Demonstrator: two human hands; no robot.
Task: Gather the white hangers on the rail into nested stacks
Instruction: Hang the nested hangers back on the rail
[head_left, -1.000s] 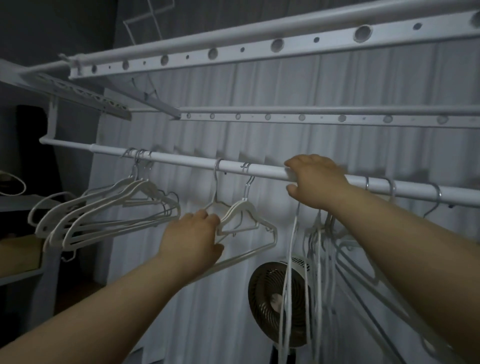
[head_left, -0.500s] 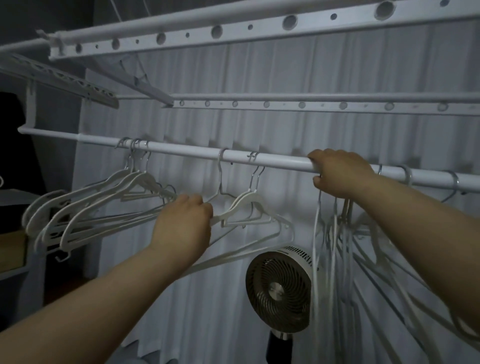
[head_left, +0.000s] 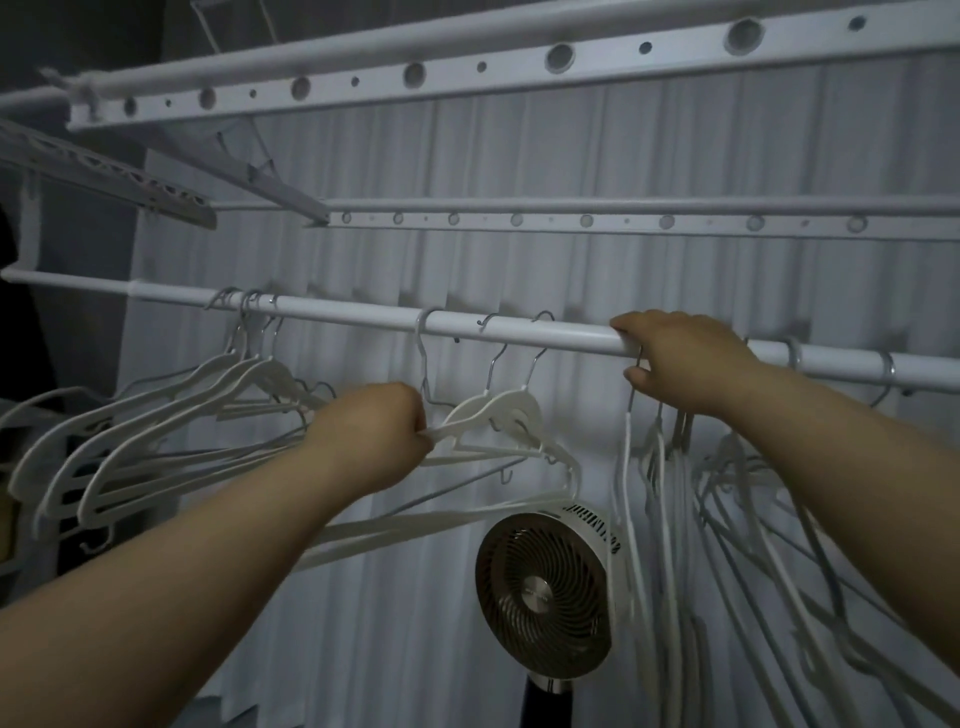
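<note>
Both hands are closed, one on hangers and one on the rail (head_left: 519, 332)
The left hand (head_left: 369, 436) has its fingers curled tight around the near end of the middle hangers (head_left: 498, 410), which hang by their hooks on the rail, left of the right hand (head_left: 685, 358). The right hand curls over the rail, thumb under it, just above the hooks of the right bunch (head_left: 670, 493). The left stack (head_left: 156, 415) hangs nested, well apart. A fan (head_left: 545, 582) stands below
</note>
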